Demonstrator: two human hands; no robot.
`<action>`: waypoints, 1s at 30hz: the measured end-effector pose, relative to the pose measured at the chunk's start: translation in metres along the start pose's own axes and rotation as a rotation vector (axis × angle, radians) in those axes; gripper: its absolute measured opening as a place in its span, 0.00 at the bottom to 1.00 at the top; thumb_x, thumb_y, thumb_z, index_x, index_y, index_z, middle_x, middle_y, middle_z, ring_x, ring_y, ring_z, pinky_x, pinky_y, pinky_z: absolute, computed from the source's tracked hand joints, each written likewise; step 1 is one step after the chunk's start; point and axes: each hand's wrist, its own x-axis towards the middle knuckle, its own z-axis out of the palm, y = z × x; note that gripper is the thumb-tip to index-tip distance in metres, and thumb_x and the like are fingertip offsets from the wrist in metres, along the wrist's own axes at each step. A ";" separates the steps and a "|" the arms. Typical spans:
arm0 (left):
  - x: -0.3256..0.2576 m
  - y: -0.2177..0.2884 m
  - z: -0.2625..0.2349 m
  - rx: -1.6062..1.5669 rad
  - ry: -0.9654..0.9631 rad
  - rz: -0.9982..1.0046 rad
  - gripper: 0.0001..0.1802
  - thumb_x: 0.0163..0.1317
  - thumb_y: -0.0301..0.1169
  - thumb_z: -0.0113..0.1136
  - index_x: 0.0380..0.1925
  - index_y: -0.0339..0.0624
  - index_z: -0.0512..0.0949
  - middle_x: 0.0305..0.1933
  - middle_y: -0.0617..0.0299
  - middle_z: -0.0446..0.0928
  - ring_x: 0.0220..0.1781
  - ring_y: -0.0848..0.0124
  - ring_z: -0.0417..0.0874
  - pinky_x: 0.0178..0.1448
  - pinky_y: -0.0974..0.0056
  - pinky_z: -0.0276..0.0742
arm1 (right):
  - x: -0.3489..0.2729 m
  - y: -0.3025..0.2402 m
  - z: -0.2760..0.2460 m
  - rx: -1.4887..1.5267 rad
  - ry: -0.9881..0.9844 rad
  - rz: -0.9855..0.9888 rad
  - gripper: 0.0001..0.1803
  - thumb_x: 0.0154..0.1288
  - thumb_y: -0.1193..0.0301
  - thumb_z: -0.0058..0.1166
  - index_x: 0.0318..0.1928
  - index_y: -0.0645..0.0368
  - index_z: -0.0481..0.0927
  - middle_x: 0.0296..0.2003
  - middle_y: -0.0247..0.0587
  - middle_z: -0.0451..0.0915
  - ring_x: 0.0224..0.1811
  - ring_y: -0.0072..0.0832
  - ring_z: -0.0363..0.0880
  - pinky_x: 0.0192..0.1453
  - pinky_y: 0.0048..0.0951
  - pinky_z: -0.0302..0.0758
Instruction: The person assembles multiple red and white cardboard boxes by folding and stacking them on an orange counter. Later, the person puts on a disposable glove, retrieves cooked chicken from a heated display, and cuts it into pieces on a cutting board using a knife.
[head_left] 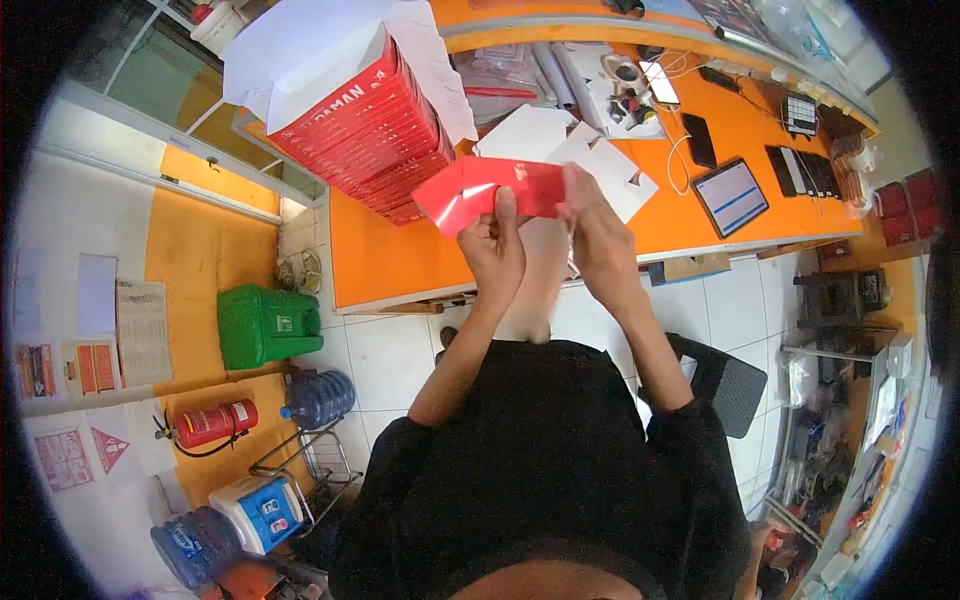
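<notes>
Here, hands clamped on red card, right of red stack, by orange table's near edge.

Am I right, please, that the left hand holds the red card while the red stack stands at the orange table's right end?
Not quite: the head view shows the red stack at the orange table's left end; the left hand does hold the red card.

Forearms angled inward toward upper centre of frame; left hand thumb-up, fingers curled; right hand rightward, fingers bent.
</notes>
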 end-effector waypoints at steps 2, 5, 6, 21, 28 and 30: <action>0.007 0.002 -0.007 0.023 -0.042 -0.077 0.16 0.71 0.37 0.51 0.35 0.32 0.76 0.30 0.62 0.78 0.27 0.80 0.76 0.32 0.71 0.78 | 0.004 -0.005 -0.010 -0.205 -0.138 -0.141 0.27 0.64 0.74 0.49 0.63 0.69 0.65 0.60 0.52 0.71 0.64 0.45 0.68 0.69 0.47 0.60; 0.014 -0.005 -0.017 0.088 -0.220 -0.080 0.15 0.71 0.36 0.51 0.41 0.30 0.75 0.35 0.55 0.80 0.36 0.74 0.80 0.38 0.67 0.78 | 0.005 -0.013 -0.015 -0.457 -0.234 -0.202 0.30 0.58 0.78 0.49 0.64 0.67 0.65 0.58 0.52 0.74 0.67 0.45 0.65 0.71 0.53 0.54; 0.009 -0.009 -0.021 0.219 -0.302 -0.026 0.15 0.71 0.35 0.52 0.42 0.31 0.75 0.35 0.55 0.80 0.37 0.73 0.80 0.40 0.66 0.78 | 0.009 -0.018 -0.017 -0.529 -0.253 -0.171 0.30 0.58 0.78 0.48 0.64 0.67 0.65 0.58 0.53 0.74 0.66 0.45 0.66 0.71 0.53 0.54; -0.004 -0.008 -0.005 0.072 -0.177 0.058 0.18 0.71 0.41 0.50 0.36 0.35 0.75 0.34 0.61 0.77 0.30 0.76 0.77 0.34 0.69 0.77 | 0.012 -0.020 -0.029 -0.429 -0.127 -0.215 0.23 0.58 0.73 0.53 0.54 0.69 0.72 0.54 0.55 0.76 0.60 0.42 0.73 0.67 0.50 0.63; 0.011 0.007 -0.007 0.096 -0.183 -0.098 0.22 0.71 0.47 0.49 0.35 0.35 0.76 0.32 0.66 0.76 0.35 0.76 0.76 0.40 0.70 0.75 | 0.001 -0.017 -0.036 -0.357 -0.114 -0.316 0.20 0.58 0.73 0.52 0.51 0.70 0.74 0.53 0.54 0.76 0.59 0.43 0.74 0.65 0.49 0.65; 0.001 0.003 -0.005 0.253 -0.246 -0.006 0.22 0.72 0.46 0.48 0.39 0.35 0.77 0.33 0.65 0.77 0.34 0.77 0.75 0.39 0.71 0.74 | 0.002 -0.016 -0.036 -0.375 -0.112 -0.257 0.24 0.55 0.75 0.53 0.55 0.68 0.72 0.56 0.52 0.75 0.61 0.43 0.72 0.67 0.49 0.63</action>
